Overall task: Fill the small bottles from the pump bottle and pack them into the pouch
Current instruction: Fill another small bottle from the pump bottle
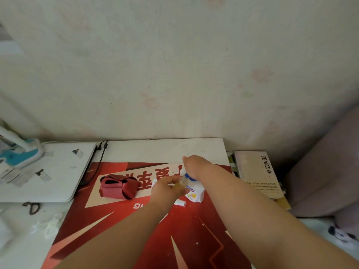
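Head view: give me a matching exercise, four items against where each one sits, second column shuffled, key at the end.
Things
1. red fabric pouch
2. small clear bottle of amber liquid
3. white pump bottle with a blue collar
4. dark-handled scissors

Places
A. upright, its top under the right hand
B. off the red printed mat, to its left
C. held in the left hand, up against the pump
D. lying on the mat, left of both hands

Pairs: 1-D, 2-C, 3-A, 4-B
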`<state>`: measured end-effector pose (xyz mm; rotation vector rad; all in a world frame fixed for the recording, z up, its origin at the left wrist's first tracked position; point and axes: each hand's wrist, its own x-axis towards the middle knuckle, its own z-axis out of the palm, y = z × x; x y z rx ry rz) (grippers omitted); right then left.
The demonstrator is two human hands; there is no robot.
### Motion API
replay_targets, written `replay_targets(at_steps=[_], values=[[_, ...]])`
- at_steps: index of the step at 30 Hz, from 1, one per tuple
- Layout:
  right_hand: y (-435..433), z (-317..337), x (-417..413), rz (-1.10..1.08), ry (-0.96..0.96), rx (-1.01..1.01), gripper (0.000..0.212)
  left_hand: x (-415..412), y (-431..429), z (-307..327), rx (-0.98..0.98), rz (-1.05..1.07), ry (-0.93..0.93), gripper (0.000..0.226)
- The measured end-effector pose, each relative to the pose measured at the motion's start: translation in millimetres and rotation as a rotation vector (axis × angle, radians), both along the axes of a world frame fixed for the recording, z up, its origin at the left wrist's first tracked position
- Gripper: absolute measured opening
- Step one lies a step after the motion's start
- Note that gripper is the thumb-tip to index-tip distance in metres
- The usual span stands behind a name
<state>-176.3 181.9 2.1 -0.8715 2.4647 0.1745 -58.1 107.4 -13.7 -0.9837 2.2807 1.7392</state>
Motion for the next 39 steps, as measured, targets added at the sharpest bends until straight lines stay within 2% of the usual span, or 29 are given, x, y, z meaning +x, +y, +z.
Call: replay_targets(at_steps=[14,22,27,33,39], values=[[2.8,4.1,3.3,0.002,0.008,-0.039,0.064,2.1,1.6,3.6,-0.032,0.002,0.006,0.034],[5.3,11.9,6.0,0.006,-0.034,-0.110,0.056,2.5,2.1,6.6,-0.057,0.003,0.003,0.038],[7.4,19.9,5.2,-0.054,-0.085,-0.181,0.042,1.6,2.0,10.1,-0.059,-0.005,0.031,0.036],[5.5,19.8,7.0,-0.032,-0.070,-0.143,0.057,1.6,2.5,10.2,-0.057,-0.012,0.023,0.034],[2.8,15.9,3.0,-0.027,-0.078,-0.107,0.057,2.6,2.0,9.5,-0.051,-0.008,0.038,0.033]])
